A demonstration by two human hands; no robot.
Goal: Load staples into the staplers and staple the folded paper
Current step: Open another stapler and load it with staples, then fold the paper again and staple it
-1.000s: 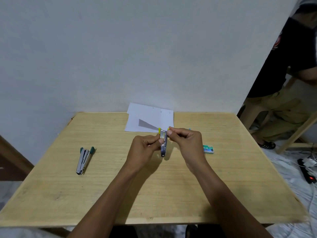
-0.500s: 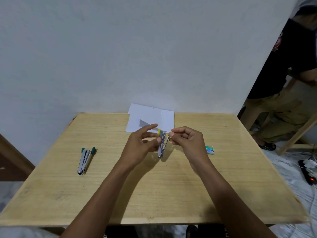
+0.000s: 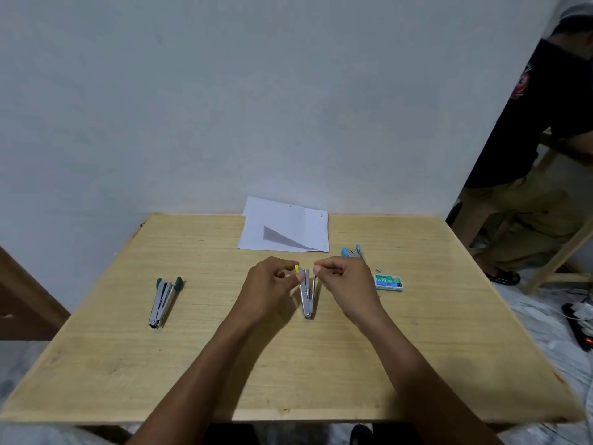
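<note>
A small metal stapler with yellow tips (image 3: 307,293) stands spread open in a V above the middle of the wooden table (image 3: 288,364). My left hand (image 3: 272,284) pinches its left arm near the yellow tip. My right hand (image 3: 346,281) pinches the right arm at its top. The folded white paper (image 3: 285,228) lies at the table's far edge against the wall. A green-tipped stapler (image 3: 163,300) lies open at the left. A blue-tipped stapler (image 3: 353,252) lies behind my right hand. The green staple box (image 3: 388,282) sits right of that hand.
A small loose strip of staples (image 3: 379,269) lies just beyond the box. A person in a black shirt (image 3: 539,149) stands at the right beside a wooden frame. A power strip (image 3: 580,329) and cables lie on the floor at the right.
The yellow-tipped stapler has been pulled wider open between my hands. My left index finger, raised half a second ago, has curled back down. The blue-tipped stapler now shows behind my right hand.
</note>
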